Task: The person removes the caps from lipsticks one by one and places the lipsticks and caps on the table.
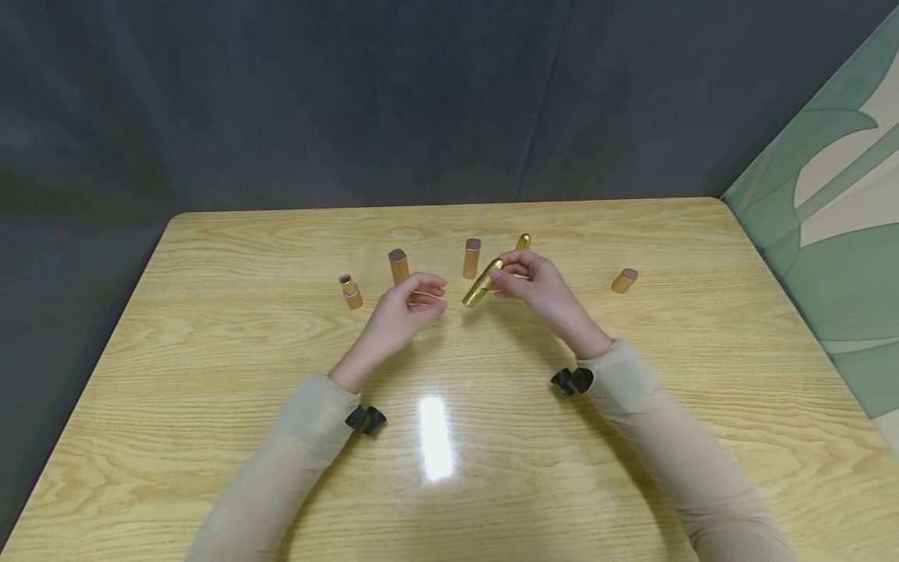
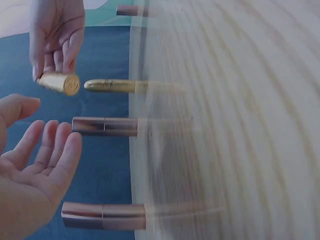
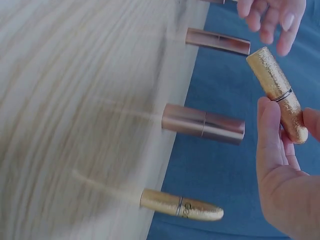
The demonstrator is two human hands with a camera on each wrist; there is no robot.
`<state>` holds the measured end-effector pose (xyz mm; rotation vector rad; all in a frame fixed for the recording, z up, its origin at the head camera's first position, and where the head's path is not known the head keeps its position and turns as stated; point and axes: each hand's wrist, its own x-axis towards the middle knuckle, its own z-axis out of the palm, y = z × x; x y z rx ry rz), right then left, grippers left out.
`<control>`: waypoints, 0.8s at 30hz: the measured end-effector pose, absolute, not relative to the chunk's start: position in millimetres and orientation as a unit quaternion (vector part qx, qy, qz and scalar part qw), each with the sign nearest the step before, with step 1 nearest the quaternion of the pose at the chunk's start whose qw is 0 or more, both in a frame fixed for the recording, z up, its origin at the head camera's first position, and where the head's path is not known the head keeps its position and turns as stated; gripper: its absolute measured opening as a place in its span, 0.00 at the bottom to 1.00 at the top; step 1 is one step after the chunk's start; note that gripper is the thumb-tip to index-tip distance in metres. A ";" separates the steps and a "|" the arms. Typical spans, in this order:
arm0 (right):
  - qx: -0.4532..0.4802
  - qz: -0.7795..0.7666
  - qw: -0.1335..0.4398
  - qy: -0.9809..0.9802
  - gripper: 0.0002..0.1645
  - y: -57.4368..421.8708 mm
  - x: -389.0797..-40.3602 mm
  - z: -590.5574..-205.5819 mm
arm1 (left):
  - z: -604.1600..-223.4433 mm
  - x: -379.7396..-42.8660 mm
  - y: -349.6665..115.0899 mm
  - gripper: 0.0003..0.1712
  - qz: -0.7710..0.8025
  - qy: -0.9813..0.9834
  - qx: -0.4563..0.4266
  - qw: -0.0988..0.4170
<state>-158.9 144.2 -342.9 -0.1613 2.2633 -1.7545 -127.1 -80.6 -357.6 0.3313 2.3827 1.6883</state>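
In the head view my right hand pinches a gold lipstick between thumb and fingers, tilted above the table. Its cap is on; the right wrist view shows a textured gold case with a thin dark band round it. My left hand hovers to the left with fingers loosely bent and nothing in them, its fingertips pointing toward the lipstick. Behind the right hand a second gold lipstick stands upright, partly hidden in the head view. A rose-gold lipstick stands between the hands, farther back.
Another capped rose-gold lipstick stands just behind the left hand. Farther left is an uncapped lipstick base with its inner tube showing. A short rose-gold piece like a cap is at the right. A dark curtain hangs behind the table.
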 end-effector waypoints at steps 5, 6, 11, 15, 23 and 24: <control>-0.066 -0.595 0.148 0.787 0.20 135.2 -157.7 -343.7 | -362.2 -129.5 -74.0 0.23 0.561 0.809 0.117 0.134; -0.069 -0.592 0.150 0.789 0.20 133.6 -157.1 -343.4 | -363.0 -129.8 -73.0 0.23 0.561 0.808 0.115 0.138; -0.081 -0.585 0.158 0.792 0.18 127.1 -154.9 -343.7 | -365.5 -130.1 -70.1 0.24 0.564 0.804 0.114 0.147; -0.084 -0.590 0.160 0.787 0.17 123.4 -154.0 -344.5 | -365.9 -130.0 -68.3 0.23 0.562 0.806 0.115 0.143; -0.085 -0.590 0.157 0.788 0.18 120.9 -152.7 -345.1 | -365.4 -131.3 -64.6 0.21 0.541 0.825 0.102 0.126; -0.083 -0.590 0.157 0.787 0.18 120.7 -152.4 -344.8 | -365.3 -131.4 -64.1 0.21 0.540 0.826 0.101 0.124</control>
